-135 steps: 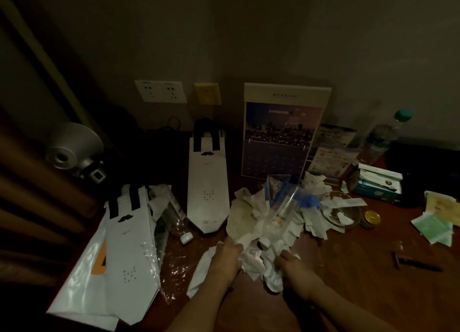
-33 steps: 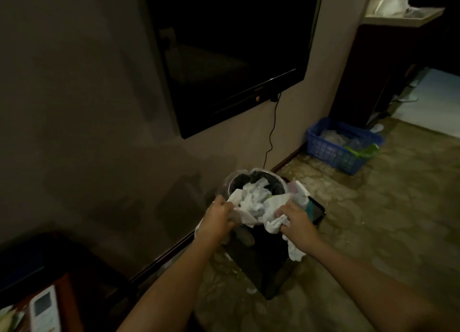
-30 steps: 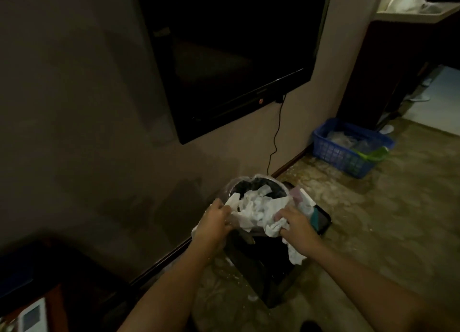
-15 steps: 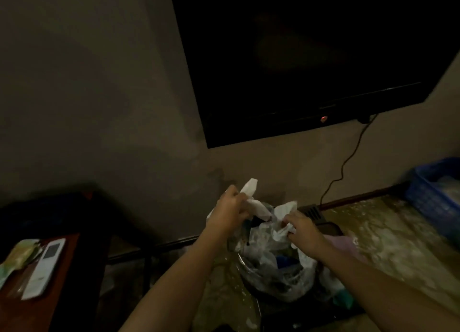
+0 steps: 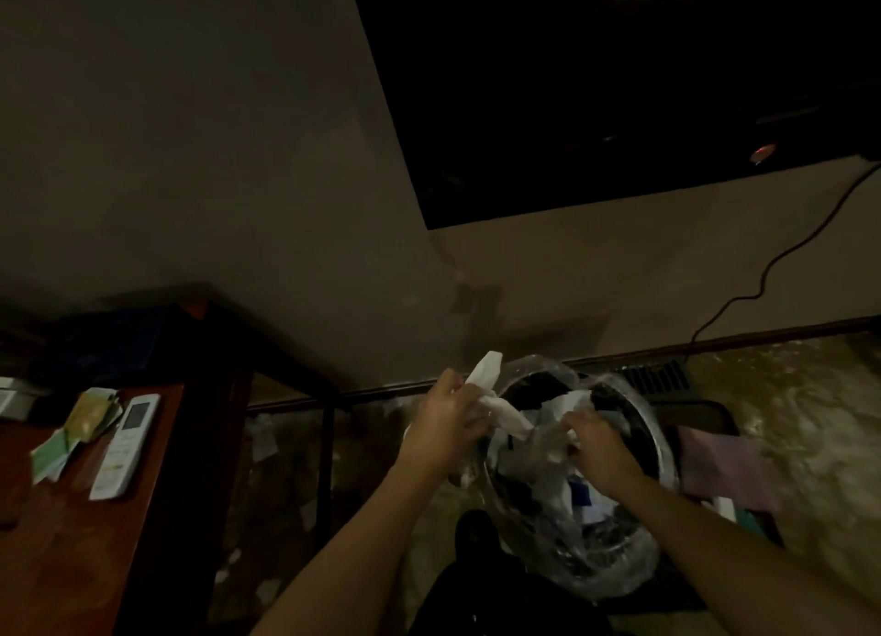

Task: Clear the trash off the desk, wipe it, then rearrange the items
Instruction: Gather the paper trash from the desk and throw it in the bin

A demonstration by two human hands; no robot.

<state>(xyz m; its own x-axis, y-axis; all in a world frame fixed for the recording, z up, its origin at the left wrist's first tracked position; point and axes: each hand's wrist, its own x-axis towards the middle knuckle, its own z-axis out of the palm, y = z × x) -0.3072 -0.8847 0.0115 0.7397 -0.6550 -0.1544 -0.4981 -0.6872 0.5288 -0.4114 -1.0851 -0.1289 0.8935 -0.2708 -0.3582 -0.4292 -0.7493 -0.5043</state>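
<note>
1. Dim room: a plain beige wall (image 5: 214, 158) closes the far side. A dark wall-mounted screen (image 5: 619, 87) fills the upper right, with a small red indicator light (image 5: 763, 150) near its lower edge.
2. A dark cable (image 5: 758, 278) hangs from under the screen down to the baseboard (image 5: 763, 335) at the foot of the wall.
3. The floor (image 5: 810, 421) has a mottled stone pattern. Small white scraps (image 5: 262, 440) lie on it below the surface's right side.
4. The reddish-brown wooden surface (image 5: 62, 540) occupies the lower left. A white remote control (image 5: 125, 445) lies flat on it, and a loose pile of green and yellow paper packets (image 5: 71, 435) sits just left of the remote. A dark blue object (image 5: 114, 344) rests at the far end; its kind cannot be told.
5. The trash bin (image 5: 605, 564) stands on the floor, right of the surface and near the wall. It is lined with a clear plastic bag and holds white paper and dark items.
6. The left hand (image 5: 448, 425) is at the bin's left rim. Its fingers are curled round a piece of crumpled white paper (image 5: 486, 378), one end of which sticks up above the hand.
7. The right hand (image 5: 596, 445) is over the bin's mouth. Its fingers are closed on pale material; paper or bag liner cannot be told.
8. A dark slatted grille (image 5: 658, 378) sits beyond the bin by the baseboard. A pale purple cloth (image 5: 729, 464) lies flat on the floor, right of the bin.
</note>
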